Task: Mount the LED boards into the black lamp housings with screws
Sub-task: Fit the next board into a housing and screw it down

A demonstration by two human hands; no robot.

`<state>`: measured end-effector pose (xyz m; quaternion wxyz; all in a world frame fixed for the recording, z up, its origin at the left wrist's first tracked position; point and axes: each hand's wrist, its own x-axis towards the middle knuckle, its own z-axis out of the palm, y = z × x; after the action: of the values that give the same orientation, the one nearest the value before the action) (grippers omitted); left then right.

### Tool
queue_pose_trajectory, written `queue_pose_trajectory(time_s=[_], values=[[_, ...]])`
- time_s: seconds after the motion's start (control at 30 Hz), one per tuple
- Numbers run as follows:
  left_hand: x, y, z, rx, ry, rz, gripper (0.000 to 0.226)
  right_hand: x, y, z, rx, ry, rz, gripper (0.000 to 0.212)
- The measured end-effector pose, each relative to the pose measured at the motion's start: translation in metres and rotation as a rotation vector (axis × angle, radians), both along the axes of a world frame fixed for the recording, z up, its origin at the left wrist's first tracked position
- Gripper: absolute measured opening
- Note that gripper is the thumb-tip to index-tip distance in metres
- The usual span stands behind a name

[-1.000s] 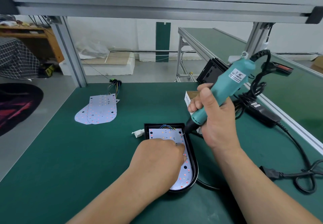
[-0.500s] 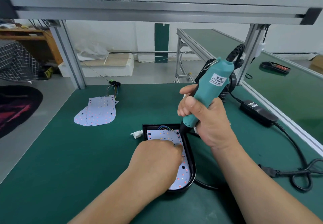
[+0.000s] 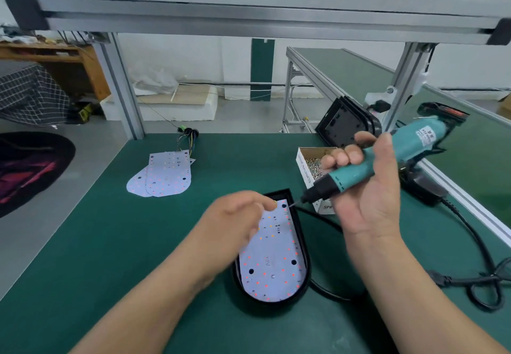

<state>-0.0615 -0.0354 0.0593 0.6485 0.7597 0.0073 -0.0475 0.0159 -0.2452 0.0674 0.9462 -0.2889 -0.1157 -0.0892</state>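
LED board (image 3: 272, 265) lies in one housing (image 3: 302, 239), two spares (image 3: 166, 176); right fingers (image 3: 351, 157) clamp screwdriver (image 3: 409, 146), left fingers (image 3: 265, 204) unclear.

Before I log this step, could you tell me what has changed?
The right hand has tipped the electric screwdriver from steep to nearly flat, its bit still at the far right corner of the black housing. The left hand slid from the middle of the LED board to its far end, baring the near part. Unchanged: the grip on the screwdriver, the board in the housing, the spare boards.
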Motion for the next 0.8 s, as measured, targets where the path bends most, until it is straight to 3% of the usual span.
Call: queue_pose_trajectory(time_s=[0.1,0.17,0.3,0.5,0.63,0.8], values=[[0.008,0.023,0.005,-0.621,0.186,0.042,0.037,0.004,-0.008,0.001,0.062,0.038,-0.054,0.02],[0.01,0.035,0.007,-0.754,0.213,0.051,0.037,0.004,-0.009,0.001,0.06,0.067,-0.077,0.018],[0.01,0.035,0.004,-0.689,0.166,0.048,0.024,0.001,-0.003,0.001,0.035,0.081,-0.07,0.017],[-0.001,0.011,-0.007,-0.324,0.141,-0.038,0.025,-0.009,0.005,0.002,0.026,0.051,0.004,0.018],[-0.005,0.005,-0.01,-0.369,0.163,-0.046,0.037,-0.017,0.008,0.006,0.018,0.002,0.033,0.019],[-0.005,0.008,-0.01,-0.495,0.189,-0.162,0.023,-0.023,0.013,0.01,0.007,-0.019,0.061,0.019]])
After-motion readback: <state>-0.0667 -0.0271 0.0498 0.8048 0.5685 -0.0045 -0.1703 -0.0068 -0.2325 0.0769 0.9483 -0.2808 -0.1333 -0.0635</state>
